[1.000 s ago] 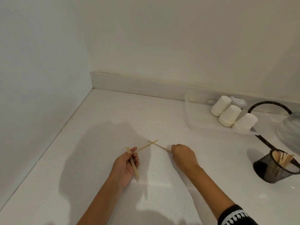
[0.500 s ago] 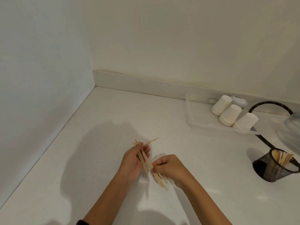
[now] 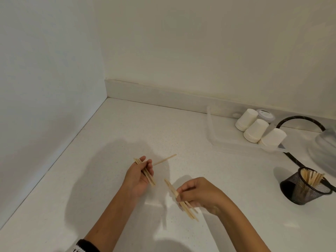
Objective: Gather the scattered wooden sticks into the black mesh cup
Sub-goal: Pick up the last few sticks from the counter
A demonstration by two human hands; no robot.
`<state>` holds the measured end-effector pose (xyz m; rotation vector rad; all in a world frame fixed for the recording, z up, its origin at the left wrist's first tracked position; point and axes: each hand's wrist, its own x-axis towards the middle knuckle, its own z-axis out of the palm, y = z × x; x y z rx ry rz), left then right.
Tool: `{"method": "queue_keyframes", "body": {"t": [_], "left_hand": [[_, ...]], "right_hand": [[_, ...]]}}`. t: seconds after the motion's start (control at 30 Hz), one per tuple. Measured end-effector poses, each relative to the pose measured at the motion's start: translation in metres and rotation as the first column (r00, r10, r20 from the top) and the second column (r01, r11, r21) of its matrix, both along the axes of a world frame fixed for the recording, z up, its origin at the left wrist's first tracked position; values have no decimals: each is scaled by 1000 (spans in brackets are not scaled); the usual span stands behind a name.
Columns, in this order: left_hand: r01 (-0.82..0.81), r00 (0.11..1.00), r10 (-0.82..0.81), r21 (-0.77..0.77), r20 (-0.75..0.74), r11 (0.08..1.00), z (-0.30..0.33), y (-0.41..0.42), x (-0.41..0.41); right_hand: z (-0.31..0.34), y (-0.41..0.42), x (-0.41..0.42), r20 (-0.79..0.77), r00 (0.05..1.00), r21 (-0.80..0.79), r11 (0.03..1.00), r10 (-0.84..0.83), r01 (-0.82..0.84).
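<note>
White speckled counter [image 3: 112, 142] in a corner, two plain walls meeting at the back left. Left hand [image 3: 139, 176] curled round a small bunch of thin, flat wooden sticks [image 3: 145, 171]. Right hand [image 3: 198, 194] pinching a second bunch [image 3: 179, 198], ends poking out both sides. One loose stick [image 3: 164, 159] flat on the counter just past the left fingers. Lots of bare counter around. Black mesh cup [image 3: 305, 190] tipped over far right, more sticks inside. Three white paper cups [image 3: 259, 130] on a clear tray [image 3: 218, 140] behind.
</note>
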<state>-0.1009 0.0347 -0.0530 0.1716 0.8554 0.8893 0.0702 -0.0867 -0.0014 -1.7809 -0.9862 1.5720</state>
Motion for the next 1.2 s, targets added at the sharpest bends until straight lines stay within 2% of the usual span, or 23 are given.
{"method": "queue_keyframes", "body": {"t": [0.1, 0.23, 0.4, 0.53, 0.63, 0.7, 0.83, 0.9, 1.03, 1.1, 1.2], "left_hand": [[83, 997, -83, -41, -3, 996, -3, -8, 4], [140, 990, -139, -32, 6, 990, -3, -21, 14], [176, 984, -176, -13, 33, 984, -5, -27, 15], [121, 993, -121, -7, 7, 993, -7, -26, 11], [91, 995, -91, -3, -36, 996, -10, -22, 5], [85, 995, -86, -12, -44, 996, -12, -20, 1], [77, 997, -77, -38, -2, 996, -16, -21, -3], [72, 997, -71, -42, 22, 997, -18, -23, -5], [58, 998, -58, -23, 26, 998, -19, -24, -5], [59, 998, -59, -11, 17, 998, -18, -25, -4], [68, 998, -68, 0, 3, 998, -17, -26, -1]], "right_hand": [[4, 13, -5, -12, 996, 57, 994, -92, 93], [2, 37, -29, 167, 975, 173, 978, -148, 119], [-9, 55, -56, 474, 869, 371, 927, -145, -48], [-12, 62, -55, 551, 821, 432, 893, -152, -125], [-12, 75, -41, 675, 713, 464, 860, -188, -212], [-19, 86, -31, 769, 617, 434, 845, -167, -312], [-41, 99, -13, 873, 482, 202, 848, 71, -491], [-51, 100, -7, 908, 401, 138, 816, 122, -561], [-65, 91, 1, 963, 270, 161, 770, 15, -617], [-68, 83, 3, 960, 276, 215, 780, -57, -587], [-70, 71, 5, 954, 284, 220, 859, -92, -461]]}}
